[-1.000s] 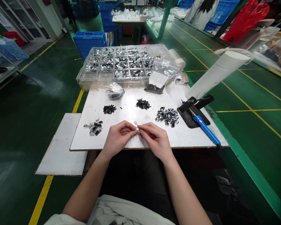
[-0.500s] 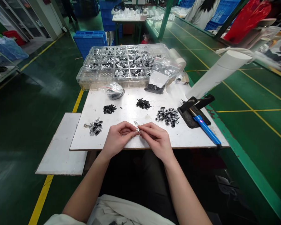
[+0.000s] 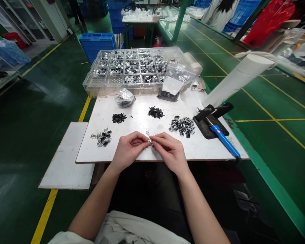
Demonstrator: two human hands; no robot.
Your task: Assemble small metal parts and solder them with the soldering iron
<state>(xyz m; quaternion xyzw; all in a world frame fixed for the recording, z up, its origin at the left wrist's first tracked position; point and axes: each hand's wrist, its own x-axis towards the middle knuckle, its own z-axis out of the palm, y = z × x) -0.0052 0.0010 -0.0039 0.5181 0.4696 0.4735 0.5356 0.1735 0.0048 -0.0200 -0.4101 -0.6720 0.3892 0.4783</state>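
Over the front edge of the white board (image 3: pixel 132 152), my left hand (image 3: pixel 129 149) and my right hand (image 3: pixel 170 150) meet fingertip to fingertip. Both pinch one small shiny silver metal part (image 3: pixel 150 142), whose shape is mostly covered by the fingers. Just beyond the fingertips lie a few tiny silver pieces (image 3: pixel 147 132). A pile of black and silver clips (image 3: pixel 182 126) is to the right of my right hand. Left of my left hand sits a smaller heap of silver and black pieces (image 3: pixel 104 137). Two piles of little black parts (image 3: pixel 119 118) lie farther back.
A clear compartment box (image 3: pixel 114 83) full of small parts stands at the back. Before it are a zip bag (image 3: pixel 125 99) and another bag of black parts (image 3: pixel 169 95). A blue soldering-iron-like tool (image 3: pixel 225 140) rests on a black stand (image 3: pixel 208 128), near a white tube (image 3: pixel 240 79).
Both hands keep almost the same place and pinch. The silver part between the fingertips seems slightly turned. On the board, nothing else has visibly moved.
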